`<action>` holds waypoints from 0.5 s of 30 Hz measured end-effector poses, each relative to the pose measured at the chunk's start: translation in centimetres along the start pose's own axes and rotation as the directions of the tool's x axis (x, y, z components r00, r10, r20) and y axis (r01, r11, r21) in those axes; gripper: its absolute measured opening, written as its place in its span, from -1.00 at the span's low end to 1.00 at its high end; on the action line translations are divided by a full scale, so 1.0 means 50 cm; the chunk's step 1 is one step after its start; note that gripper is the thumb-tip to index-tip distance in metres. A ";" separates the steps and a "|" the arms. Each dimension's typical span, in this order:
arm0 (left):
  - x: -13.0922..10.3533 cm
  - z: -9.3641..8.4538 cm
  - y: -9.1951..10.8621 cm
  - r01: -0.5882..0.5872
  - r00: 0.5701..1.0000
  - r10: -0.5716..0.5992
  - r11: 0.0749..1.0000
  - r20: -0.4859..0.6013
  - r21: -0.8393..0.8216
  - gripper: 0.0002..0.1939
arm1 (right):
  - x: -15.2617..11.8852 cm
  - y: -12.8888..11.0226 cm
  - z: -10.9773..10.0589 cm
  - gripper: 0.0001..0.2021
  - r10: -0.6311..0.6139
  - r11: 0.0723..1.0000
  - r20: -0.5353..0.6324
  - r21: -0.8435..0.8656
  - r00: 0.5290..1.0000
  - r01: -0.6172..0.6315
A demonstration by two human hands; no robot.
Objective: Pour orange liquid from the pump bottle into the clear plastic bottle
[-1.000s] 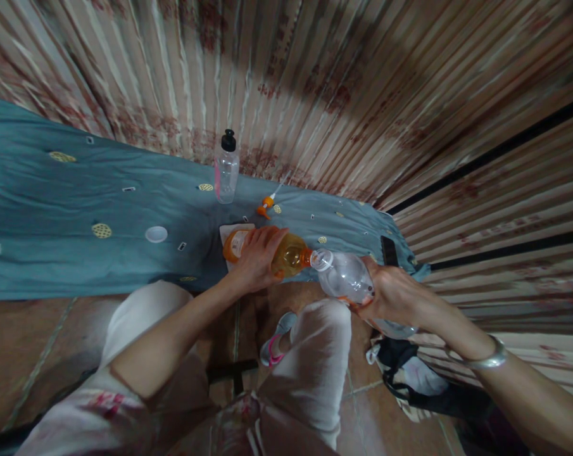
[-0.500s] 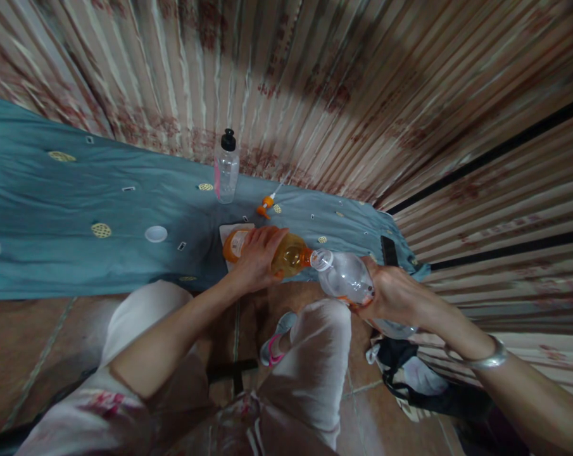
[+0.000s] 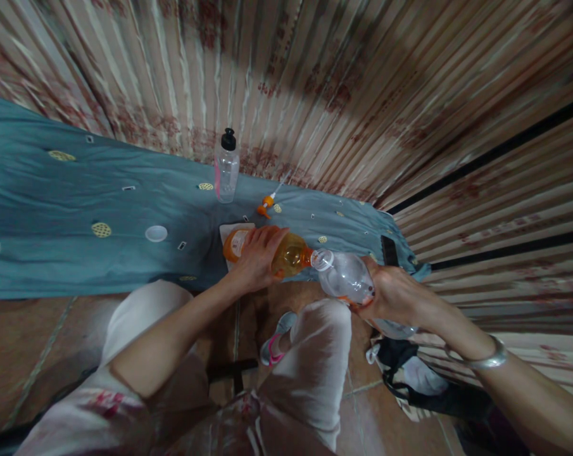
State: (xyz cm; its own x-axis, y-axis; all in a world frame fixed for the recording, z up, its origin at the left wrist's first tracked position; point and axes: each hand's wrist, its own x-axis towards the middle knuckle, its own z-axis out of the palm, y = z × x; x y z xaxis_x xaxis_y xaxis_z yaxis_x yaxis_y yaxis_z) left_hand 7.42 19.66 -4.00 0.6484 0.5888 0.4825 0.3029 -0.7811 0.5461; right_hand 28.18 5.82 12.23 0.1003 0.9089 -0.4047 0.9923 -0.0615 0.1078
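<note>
At frame centre the orange bottle (image 3: 286,254), likely liquid-heavy and slick, is clamped mid-body by left hand (image 3: 255,258) fingers; the thin, crushable clear bottle (image 3: 346,277) is gripped by right hand (image 3: 394,292).

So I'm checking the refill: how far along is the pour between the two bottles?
Done: spray nozzle and white cap lie off on the blue cloth. In hand: left hand tips the orange bottle mouth-to-mouth into the clear bottle held by the right hand. Left: recapping; fill level unclear.
</note>
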 end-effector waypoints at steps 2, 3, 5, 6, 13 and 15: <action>0.000 0.000 0.001 0.003 1.000 -0.003 1.000 0.004 -0.005 -0.09 | 0.000 0.001 0.002 -0.52 0.001 1.000 -0.012 -0.002 1.000 -0.001; 0.000 -0.001 0.001 0.005 1.000 -0.005 1.000 0.005 -0.006 -0.08 | 0.000 0.002 0.003 -0.51 0.002 1.000 -0.016 -0.001 1.000 -0.002; 0.000 0.000 0.001 0.006 1.000 -0.006 1.000 0.009 -0.001 -0.07 | 0.001 0.005 0.005 -0.51 -0.005 1.000 -0.012 0.006 1.000 0.005; 0.000 0.000 0.001 0.006 1.000 -0.006 1.000 0.011 0.002 -0.06 | 0.001 0.007 0.006 -0.52 -0.008 1.000 -0.008 0.010 1.000 0.008; 0.000 0.003 -0.001 -0.001 1.000 0.001 1.000 0.006 0.019 -0.08 | 0.003 0.012 0.010 -0.54 -0.005 1.000 -0.007 -0.011 1.000 0.005; 0.000 0.003 -0.002 -0.002 1.000 0.002 1.000 0.002 0.026 -0.07 | 0.003 0.012 0.011 -0.54 -0.008 1.000 -0.008 -0.011 1.000 0.008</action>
State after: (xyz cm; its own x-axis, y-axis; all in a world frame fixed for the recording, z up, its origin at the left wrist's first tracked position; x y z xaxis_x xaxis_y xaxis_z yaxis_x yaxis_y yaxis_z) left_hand 7.50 19.67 -4.16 0.6505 0.5869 0.4821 0.3197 -0.7873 0.5271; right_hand 28.82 5.70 11.75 0.0920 0.9126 -0.3984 0.9922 -0.0500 0.1145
